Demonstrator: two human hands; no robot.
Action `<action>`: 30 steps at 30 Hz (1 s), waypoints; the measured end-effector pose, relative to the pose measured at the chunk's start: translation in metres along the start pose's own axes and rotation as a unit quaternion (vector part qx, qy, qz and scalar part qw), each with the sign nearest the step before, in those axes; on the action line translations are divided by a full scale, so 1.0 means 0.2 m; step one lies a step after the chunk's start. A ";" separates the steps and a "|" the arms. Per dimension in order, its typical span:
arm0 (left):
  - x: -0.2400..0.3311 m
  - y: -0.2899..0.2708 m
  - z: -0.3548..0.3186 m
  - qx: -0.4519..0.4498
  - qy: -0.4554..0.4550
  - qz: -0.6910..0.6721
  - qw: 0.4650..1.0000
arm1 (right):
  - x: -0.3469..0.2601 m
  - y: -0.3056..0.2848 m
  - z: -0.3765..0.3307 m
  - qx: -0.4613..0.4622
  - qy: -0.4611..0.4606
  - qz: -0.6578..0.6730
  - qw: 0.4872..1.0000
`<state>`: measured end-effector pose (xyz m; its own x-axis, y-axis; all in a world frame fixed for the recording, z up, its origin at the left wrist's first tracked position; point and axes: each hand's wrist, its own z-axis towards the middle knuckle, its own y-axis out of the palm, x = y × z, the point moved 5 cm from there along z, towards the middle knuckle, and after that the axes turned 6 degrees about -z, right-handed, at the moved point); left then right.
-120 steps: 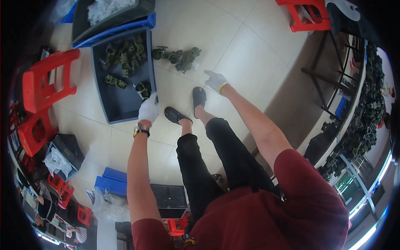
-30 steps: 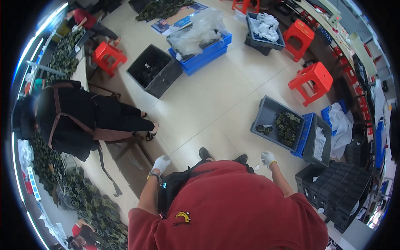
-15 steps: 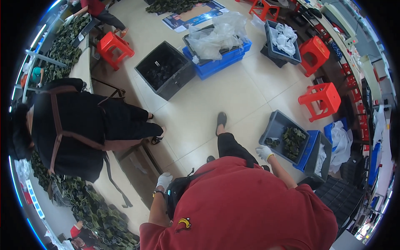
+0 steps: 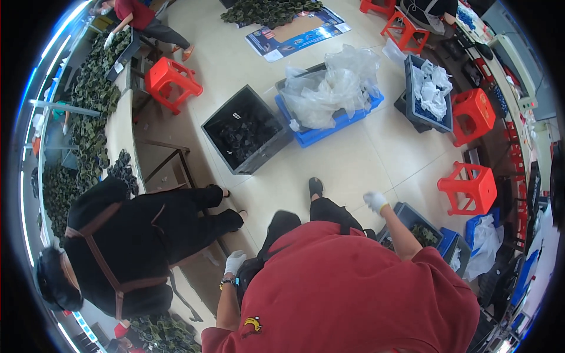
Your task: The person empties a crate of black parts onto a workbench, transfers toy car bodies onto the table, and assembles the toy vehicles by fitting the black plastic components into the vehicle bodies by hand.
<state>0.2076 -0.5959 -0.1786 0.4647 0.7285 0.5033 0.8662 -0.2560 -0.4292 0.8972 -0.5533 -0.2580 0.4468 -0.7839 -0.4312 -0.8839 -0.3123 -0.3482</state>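
Note:
White-gloved and holding nothing that I can see, my left hand (image 4: pixel 235 263) hangs low beside my body, its fingers loose. It is close to the edge of the left worktable (image 4: pixel 200 288). My right hand (image 4: pixel 375 203), in a white glove too, is held out in front on the right with its fingers loosely apart. Nothing shows in it. Nearest to that hand is a grey crate (image 4: pixel 406 210) with dark green strap-like pieces (image 4: pixel 424 235) in it, partly hidden behind my right forearm.
Ahead stand a dark crate of black pieces (image 4: pixel 250 138) and a blue crate (image 4: pixel 306 138) under clear plastic bags (image 4: pixel 335 88). Red stools (image 4: pixel 468 188) line the right side. A person in dark clothes (image 4: pixel 129 253) stands at the left table, where green pieces (image 4: pixel 88 129) are heaped.
I have moved forward: the crates and stools sit lower in view, and the grey crate has slid back beside my right arm. My right hand has swung forward, away from that crate.

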 end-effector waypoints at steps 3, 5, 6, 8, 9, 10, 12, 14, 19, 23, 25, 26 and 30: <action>0.19 0.05 0.10 -0.048 -0.020 -0.024 0.998 | -0.36 -0.31 0.08 0.109 -0.085 0.163 0.977; 0.36 0.10 0.18 -0.082 0.043 0.159 0.983 | -0.40 -0.41 0.12 0.105 -0.071 0.181 0.975; 0.43 0.13 0.25 -0.101 0.043 0.207 0.972 | -0.41 -0.45 0.14 0.099 -0.059 0.199 0.973; 0.43 0.13 0.43 -0.093 0.055 0.119 0.987 | -0.33 -0.47 0.12 0.080 -0.024 0.178 0.980; 0.24 0.07 0.52 -0.063 0.033 0.003 0.997 | -0.31 -0.41 0.15 0.033 0.000 0.146 0.989; 0.11 -0.04 0.58 -0.043 0.089 0.019 0.995 | -0.31 -0.33 0.18 -0.005 0.015 0.110 0.994; 0.19 0.04 0.56 -0.069 0.156 0.027 0.985 | 0.03 -0.31 0.31 -0.021 -0.009 -0.008 1.000; 0.75 0.13 0.68 -0.038 0.038 0.181 0.982 | 0.27 -0.35 0.39 -0.031 -0.064 -0.096 0.993; 0.94 -0.07 0.54 0.036 0.012 -0.140 0.989 | 0.14 -0.44 0.51 -0.146 0.141 -0.340 0.918; 0.71 -0.09 0.33 0.071 -0.122 -0.277 0.950 | -0.67 -0.57 1.32 -0.056 -0.230 -0.618 0.750; 0.54 -0.08 0.33 0.071 -0.036 -0.169 0.982 | -1.30 -0.63 1.65 0.080 -0.188 -0.560 0.803; 0.05 -0.08 0.19 0.112 0.066 -0.227 0.965 | -1.84 -0.34 1.59 0.026 -0.293 -0.624 0.724; 0.20 -0.19 0.31 0.124 0.043 -0.269 0.954 | -3.01 0.02 1.47 0.063 -0.385 -0.401 0.829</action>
<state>0.1823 -0.5172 -0.1882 -0.0119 0.6540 0.7564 0.9185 0.3061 -0.2502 0.6657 0.0752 -0.2442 0.8824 0.2377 -0.4060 -0.2609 -0.4708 -0.8428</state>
